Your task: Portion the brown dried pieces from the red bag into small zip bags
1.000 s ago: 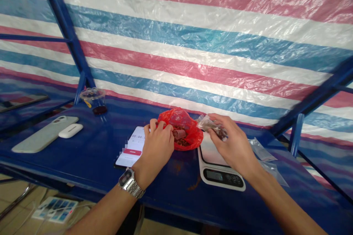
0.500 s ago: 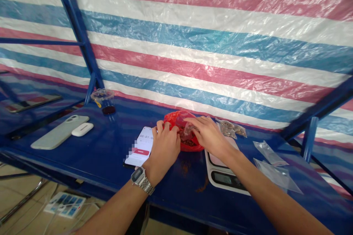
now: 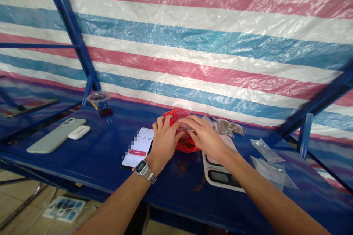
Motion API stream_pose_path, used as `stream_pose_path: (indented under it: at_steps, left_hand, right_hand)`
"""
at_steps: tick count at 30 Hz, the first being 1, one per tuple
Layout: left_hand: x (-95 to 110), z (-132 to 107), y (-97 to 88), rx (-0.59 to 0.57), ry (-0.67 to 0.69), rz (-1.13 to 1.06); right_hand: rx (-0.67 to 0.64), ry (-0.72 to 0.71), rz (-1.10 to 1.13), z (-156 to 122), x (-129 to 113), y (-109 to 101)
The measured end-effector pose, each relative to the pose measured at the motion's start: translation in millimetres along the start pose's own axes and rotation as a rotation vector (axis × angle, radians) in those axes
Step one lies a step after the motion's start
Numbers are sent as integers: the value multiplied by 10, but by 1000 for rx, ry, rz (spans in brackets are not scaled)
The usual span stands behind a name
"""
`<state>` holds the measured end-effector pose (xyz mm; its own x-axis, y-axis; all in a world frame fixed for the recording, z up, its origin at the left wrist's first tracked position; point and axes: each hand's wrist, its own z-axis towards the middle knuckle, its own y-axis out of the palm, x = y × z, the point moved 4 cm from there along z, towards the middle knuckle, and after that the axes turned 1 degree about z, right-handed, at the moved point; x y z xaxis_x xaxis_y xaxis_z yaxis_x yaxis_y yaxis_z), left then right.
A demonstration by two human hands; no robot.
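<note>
Okay, from where I'm sitting, all the action is at the red plastic bag (image 3: 180, 115), bunched on the blue counter (image 3: 171, 191) right beside the scale, with dark brown chunks (image 3: 185, 144) piled in the bottom. My left hand (image 3: 164, 141) is curled over the near side, and the fingers look like they're pinching the plastic. My right hand (image 3: 205, 139) reaches across with its fingers angled down into the mouth. There's a bit of clear plastic (image 3: 185, 127) right at those fingertips, but I honestly can't tell if it's gripped or just touching.

Tip from me: keep that left side pinned so the mouth stays open, and work low and slow so nothing scatters.

Just right of the bag sits a digital kitchen scale (image 3: 217, 176), with a clear packet of brown bits (image 3: 227, 126) just past it and two clear zip bags (image 3: 266, 150) further right. On the left, a phone (image 3: 139, 147) shows a timer at around one minute, partly pixelated. Further along are a pale phone (image 3: 56, 136) and a white earbud case (image 3: 79, 132), all against a striped tarp (image 3: 176, 25).
</note>
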<state>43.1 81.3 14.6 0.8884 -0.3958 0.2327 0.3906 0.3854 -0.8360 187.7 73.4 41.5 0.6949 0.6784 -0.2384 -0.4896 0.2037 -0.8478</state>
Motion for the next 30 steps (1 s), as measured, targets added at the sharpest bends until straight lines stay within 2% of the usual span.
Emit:
stream_pose_path:
  at_steps: [4, 9, 16, 18, 21, 26, 30]
  left_hand:
    - [15, 3, -27, 8, 14, 4]
    - [31, -7, -24, 52, 7, 12]
    - [29, -12, -115, 134, -101, -25]
    - [47, -22, -162, 151, -130, -69]
    - [123, -43, -200, 102, -121, -177]
    - [267, -71, -203, 68, -96, -395]
    - [309, -69, -131, 96, -83, -600]
  right_hand:
    - [49, 54, -20, -88, 58, -1]
    - [46, 193, -37, -119, 148, 27]
    - [202, 430, 280, -201, 199, -82]
    - [283, 446, 366, -247, 188, -116]
    - [386, 437, 468, -298, 157, -117]
    - [399, 461, 584, -346, 75, -28]
    - [406, 424, 638, -426, -73, -96]
